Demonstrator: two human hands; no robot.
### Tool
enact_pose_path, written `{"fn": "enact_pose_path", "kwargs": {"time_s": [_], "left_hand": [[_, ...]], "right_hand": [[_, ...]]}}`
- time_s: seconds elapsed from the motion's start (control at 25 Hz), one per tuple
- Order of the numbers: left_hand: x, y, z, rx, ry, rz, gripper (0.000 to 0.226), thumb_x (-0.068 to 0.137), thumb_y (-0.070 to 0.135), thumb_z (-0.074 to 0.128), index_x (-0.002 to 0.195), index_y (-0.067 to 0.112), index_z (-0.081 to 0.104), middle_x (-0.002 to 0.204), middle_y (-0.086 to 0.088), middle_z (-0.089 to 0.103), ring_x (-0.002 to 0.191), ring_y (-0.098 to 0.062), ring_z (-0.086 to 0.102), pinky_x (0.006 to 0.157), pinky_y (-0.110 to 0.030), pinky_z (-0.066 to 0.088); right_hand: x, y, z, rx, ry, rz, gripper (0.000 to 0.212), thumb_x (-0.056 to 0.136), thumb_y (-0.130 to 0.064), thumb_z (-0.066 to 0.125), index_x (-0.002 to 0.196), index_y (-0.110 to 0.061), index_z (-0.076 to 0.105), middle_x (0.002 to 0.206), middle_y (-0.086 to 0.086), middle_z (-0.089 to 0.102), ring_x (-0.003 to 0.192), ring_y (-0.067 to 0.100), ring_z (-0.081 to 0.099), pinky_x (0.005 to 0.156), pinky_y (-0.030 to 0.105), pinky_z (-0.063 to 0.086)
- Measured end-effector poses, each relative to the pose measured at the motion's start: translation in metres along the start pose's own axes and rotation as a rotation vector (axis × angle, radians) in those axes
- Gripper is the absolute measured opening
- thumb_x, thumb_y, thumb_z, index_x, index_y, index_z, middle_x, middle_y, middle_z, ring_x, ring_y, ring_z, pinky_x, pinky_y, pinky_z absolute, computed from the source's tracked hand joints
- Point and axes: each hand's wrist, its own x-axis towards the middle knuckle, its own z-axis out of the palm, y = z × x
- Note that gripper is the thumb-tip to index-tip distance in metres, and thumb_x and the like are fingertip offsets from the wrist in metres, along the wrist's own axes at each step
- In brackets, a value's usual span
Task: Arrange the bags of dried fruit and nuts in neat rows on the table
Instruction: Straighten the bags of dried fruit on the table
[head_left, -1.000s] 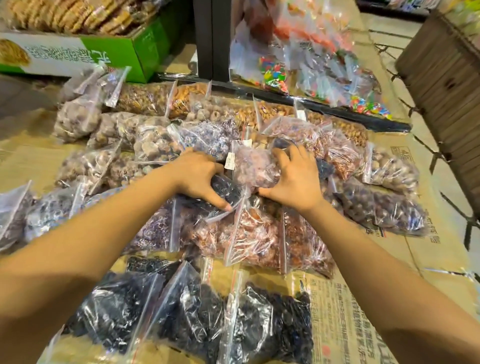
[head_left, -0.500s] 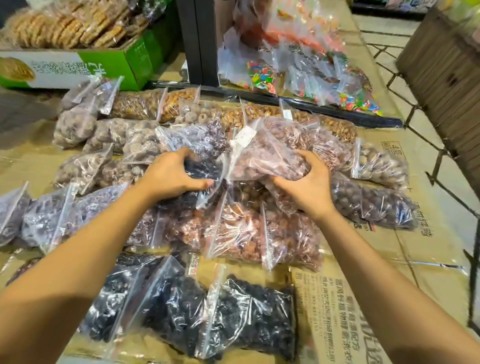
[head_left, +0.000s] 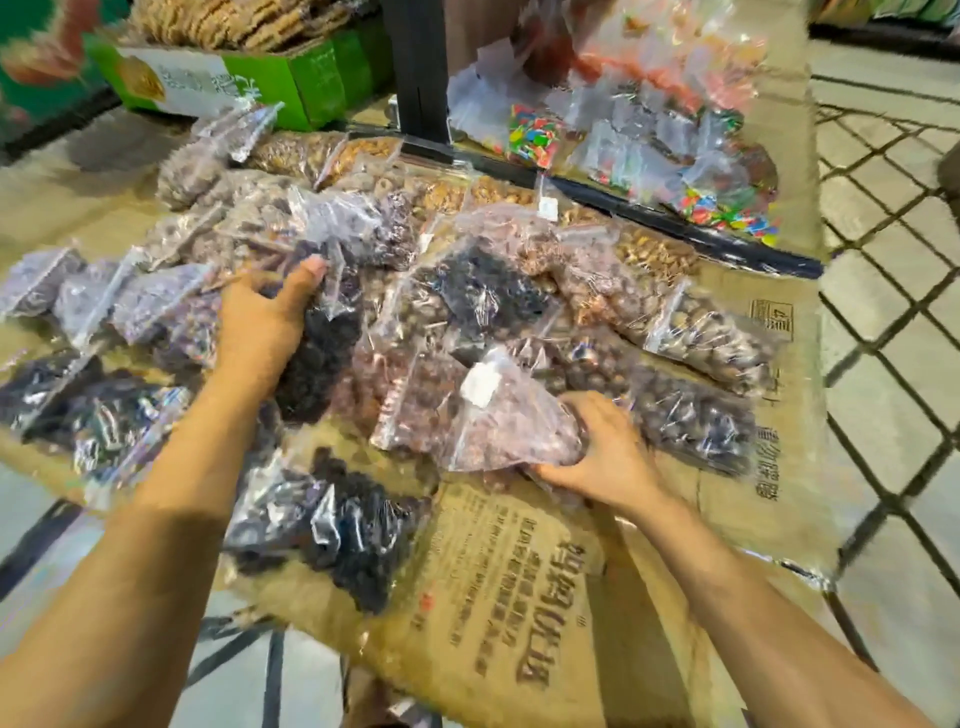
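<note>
A: On the flattened cardboard (head_left: 519, 613) covering the table, where do the hands sit?

B: Near the front edge, toward the right, the right hand (head_left: 605, 457) is closed around the lower end of a clear zip bag of pinkish-brown dried fruit (head_left: 511, 426). The fingers wrap over its top and the thumb tucks beneath. That bag carries a small white label (head_left: 480, 383) and is tilted, its sealed end pointing up and to the left, over the reddish-brown bags behind it.

A: And the left?

B: The left hand (head_left: 265, 322) is further back and to the left, curled around a bag of dark, nearly black fruit (head_left: 319, 358). The thumb is pressed against the crinkled plastic at the bag's top; the other fingers are hidden behind it, so I cannot tell how tightly they close.

A: How do the other bags lie?

B: Loosely heaped rather than in rows. Another bag of dark fruit (head_left: 337, 525) lies at the front edge between the two forearms, and more dark bags (head_left: 98, 415) sit at the left edge. Pale purplish bags (head_left: 88, 296) lie behind those. A bag of dark round nuts (head_left: 691, 415) rests just beside the right hand, with a lighter bag of nuts (head_left: 711, 332) behind it. Golden-brown nut bags (head_left: 467, 195) run along the back.

A: Anything beyond the heap?

B: A green carton of biscuits (head_left: 291, 78) stands at the back left, a black post (head_left: 421, 73) rises beside it, and bags of coloured sweets (head_left: 535, 135) lie to the right of the post. The whole view is slightly blurred.
</note>
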Motion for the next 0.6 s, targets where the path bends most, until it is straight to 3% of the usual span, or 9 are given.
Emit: {"fn": "enact_pose_path", "kwargs": {"time_s": [0.08, 0.16, 0.2, 0.28, 0.32, 0.44, 0.52, 0.6], "left_hand": [[-0.03, 0.002, -0.007, -0.051, 0.041, -0.059, 0.033, 0.094, 0.041, 0.055, 0.064, 0.025, 0.055, 0.067, -0.001, 0.054, 0.053, 0.008, 0.046, 0.051, -0.011, 0.036], [-0.048, -0.008, -0.016, -0.102, 0.069, -0.162, 0.043, 0.079, 0.07, 0.053, 0.074, 0.027, 0.055, 0.08, -0.005, 0.053, 0.068, -0.006, 0.049, 0.064, -0.015, 0.043], [-0.056, -0.011, -0.023, -0.079, 0.088, -0.222, 0.047, 0.077, 0.073, 0.052, 0.068, 0.027, 0.049, 0.074, -0.007, 0.049, 0.072, -0.014, 0.046, 0.064, -0.018, 0.045], [-0.07, -0.015, -0.037, 0.036, 0.132, -0.27, 0.05, 0.087, 0.062, 0.05, 0.059, 0.023, 0.039, 0.06, -0.006, 0.037, 0.064, -0.018, 0.036, 0.051, -0.022, 0.037], [-0.076, -0.018, -0.043, 0.043, 0.142, -0.281, 0.051, 0.083, 0.065, 0.051, 0.058, 0.022, 0.038, 0.058, -0.006, 0.034, 0.062, -0.018, 0.033, 0.052, -0.03, 0.033], [-0.091, -0.022, -0.062, -0.086, 0.162, -0.323, 0.054, 0.054, 0.079, 0.051, 0.059, 0.027, 0.039, 0.059, -0.006, 0.034, 0.057, -0.017, 0.033, 0.056, -0.034, 0.028], [-0.099, -0.029, -0.076, -0.176, 0.176, -0.321, 0.052, 0.049, 0.082, 0.058, 0.064, 0.034, 0.042, 0.068, 0.001, 0.043, 0.064, -0.015, 0.041, 0.062, -0.031, 0.034], [-0.102, -0.04, -0.093, -0.269, 0.165, -0.329, 0.05, 0.055, 0.08, 0.065, 0.068, 0.035, 0.046, 0.085, -0.004, 0.048, 0.079, -0.016, 0.046, 0.072, -0.032, 0.037]], "right_hand": [[-0.004, 0.007, 0.0, -0.29, -0.163, 0.04, 0.093, 0.069, -0.068, 0.06, 0.139, -0.015, 0.031, 0.132, 0.01, 0.049, 0.122, 0.031, 0.049, 0.099, 0.044, 0.039], [0.001, 0.003, 0.0, -0.207, -0.175, 0.075, 0.11, 0.07, -0.071, 0.062, 0.148, -0.013, 0.012, 0.143, 0.018, 0.042, 0.127, 0.034, 0.046, 0.103, 0.047, 0.041], [0.003, -0.001, 0.0, -0.075, -0.152, 0.094, 0.118, 0.065, -0.073, 0.065, 0.15, -0.014, 0.008, 0.147, 0.018, 0.037, 0.131, 0.035, 0.042, 0.105, 0.049, 0.039], [0.004, -0.007, 0.006, 0.076, -0.082, 0.111, 0.124, 0.06, -0.073, 0.069, 0.151, -0.017, 0.007, 0.151, 0.015, 0.033, 0.136, 0.034, 0.035, 0.108, 0.048, 0.036], [0.003, -0.007, 0.011, 0.052, -0.053, 0.105, 0.123, 0.06, -0.073, 0.069, 0.151, -0.019, 0.007, 0.15, 0.014, 0.035, 0.135, 0.034, 0.035, 0.107, 0.046, 0.038], [0.007, -0.004, 0.017, -0.005, 0.002, 0.084, 0.114, 0.06, -0.063, 0.077, 0.149, -0.024, 0.016, 0.14, 0.013, 0.048, 0.125, 0.034, 0.045, 0.098, 0.044, 0.045], [0.006, -0.003, 0.01, 0.062, -0.016, 0.082, 0.108, 0.057, -0.056, 0.081, 0.142, -0.03, 0.022, 0.131, 0.011, 0.056, 0.113, 0.033, 0.055, 0.089, 0.044, 0.05], [0.006, -0.01, -0.002, -0.003, -0.132, 0.082, 0.106, 0.056, -0.058, 0.08, 0.14, -0.03, 0.021, 0.127, 0.012, 0.059, 0.103, 0.031, 0.061, 0.084, 0.042, 0.053]]}}
